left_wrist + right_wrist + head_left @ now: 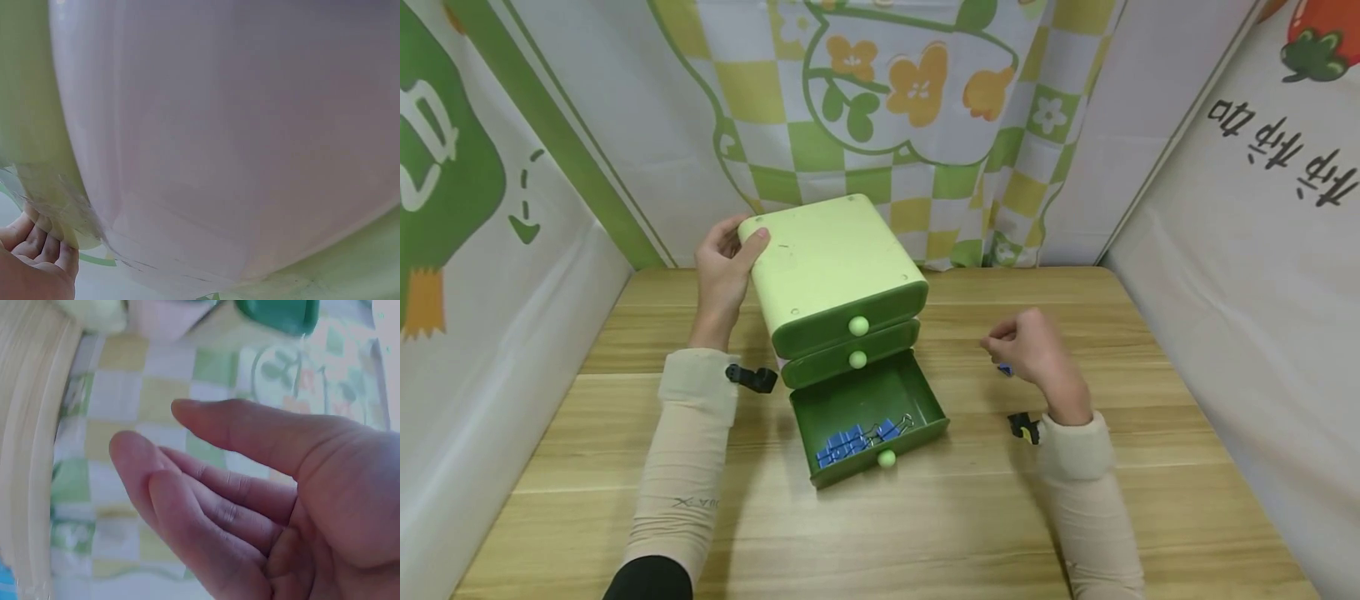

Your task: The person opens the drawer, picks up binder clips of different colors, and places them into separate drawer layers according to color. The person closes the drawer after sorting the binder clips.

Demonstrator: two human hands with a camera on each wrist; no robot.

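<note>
A light-green desktop drawer box (835, 258) with dark-green drawer fronts stands on the table. My left hand (724, 275) grips its back left corner, thumb on the top and fingers curled behind; in the left wrist view the box's pale side fills most of the picture. The bottom drawer (925, 400) is pulled out, with several blue binder clips (850, 442) lying towards its front. Right of the box, my right hand (1033, 350) hovers over a small blue piece (1004, 369) on the table. In the right wrist view its thumb and fingertips are apart, with nothing between them.
The wooden table (1135, 358) runs back to a checked, flower-printed curtain (910, 192). White printed sheets (1247, 250) hang on both sides. The upper two drawers, with round light-green knobs (858, 326), sit above the pulled-out one.
</note>
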